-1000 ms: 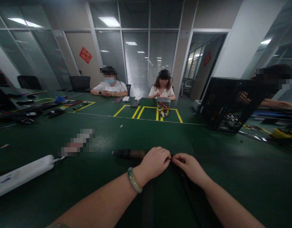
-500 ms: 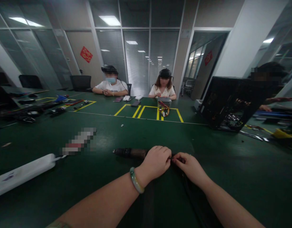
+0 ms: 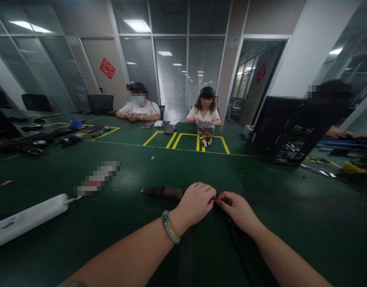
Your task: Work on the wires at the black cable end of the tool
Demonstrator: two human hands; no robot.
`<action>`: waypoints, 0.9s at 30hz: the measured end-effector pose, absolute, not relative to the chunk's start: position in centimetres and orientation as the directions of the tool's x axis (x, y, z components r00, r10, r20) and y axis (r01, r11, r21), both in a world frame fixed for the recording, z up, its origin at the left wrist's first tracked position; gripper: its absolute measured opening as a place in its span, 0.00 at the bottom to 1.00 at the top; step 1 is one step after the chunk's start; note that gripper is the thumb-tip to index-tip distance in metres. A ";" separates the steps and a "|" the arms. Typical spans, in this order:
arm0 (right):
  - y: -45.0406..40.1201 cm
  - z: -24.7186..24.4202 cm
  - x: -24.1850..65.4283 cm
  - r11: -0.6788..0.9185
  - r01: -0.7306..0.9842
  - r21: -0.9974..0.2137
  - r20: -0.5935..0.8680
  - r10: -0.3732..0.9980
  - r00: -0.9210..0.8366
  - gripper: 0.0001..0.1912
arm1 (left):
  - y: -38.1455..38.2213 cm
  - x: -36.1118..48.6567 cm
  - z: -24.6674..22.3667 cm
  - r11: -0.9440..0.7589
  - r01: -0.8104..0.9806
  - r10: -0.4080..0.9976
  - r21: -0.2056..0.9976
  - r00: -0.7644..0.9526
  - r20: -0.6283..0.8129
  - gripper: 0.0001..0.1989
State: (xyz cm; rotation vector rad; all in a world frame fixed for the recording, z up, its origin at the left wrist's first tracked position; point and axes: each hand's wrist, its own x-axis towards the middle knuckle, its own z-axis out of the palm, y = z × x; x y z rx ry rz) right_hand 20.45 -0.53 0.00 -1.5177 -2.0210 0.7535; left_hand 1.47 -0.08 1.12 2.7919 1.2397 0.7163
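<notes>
A dark brown, stick-shaped tool that looks like an electric screwdriver (image 3: 171, 193) lies on the green table, its black collar and small metal tip pointing left. Around its right part my left hand (image 3: 199, 201) is closed, with a green-and-white bangle (image 3: 170, 227) on the wrist. My right hand (image 3: 235, 207) is right beside it, thumb and forefinger pinched at the tool's rear end. What the pinch holds is small and dark, and I cannot make it out. Below the right hand a dark cord-like strip (image 3: 238, 243) runs toward the table's near edge.
At the left lies a white power strip (image 3: 30, 221), with a blurred-out pale item (image 3: 99, 177) beyond it. A black computer case (image 3: 283, 131) stands at right. Wired metal box (image 3: 206, 129), tape outlines and two people are across the table; another person is behind the case.
My hands and the tool stay in nearly the same place. At the far right, the other person's outstretched arm has come down, and the head has shifted slightly left.
</notes>
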 end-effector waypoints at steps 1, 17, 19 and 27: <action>-0.5 -0.1 20.5 0.228 0.691 -0.686 0.062 0.965 -0.256 0.10 | -0.1 1.5 1.1 -0.689 0.702 0.702 0.181 0.585 0.407 0.01; -0.2 -0.7 20.7 0.234 0.689 -0.686 0.066 0.963 -0.261 0.12 | 0.2 1.4 0.9 -0.653 0.739 0.739 0.165 0.574 0.353 0.02; -0.2 -0.7 20.7 0.232 0.689 -0.686 0.064 0.963 -0.261 0.11 | 0.2 1.4 0.8 -0.652 0.740 0.738 0.166 0.570 0.360 0.02; -0.4 -0.4 20.7 0.244 0.685 -0.687 0.071 0.960 -0.270 0.10 | 0.2 1.2 0.7 -0.681 0.715 0.711 0.161 0.591 0.382 0.04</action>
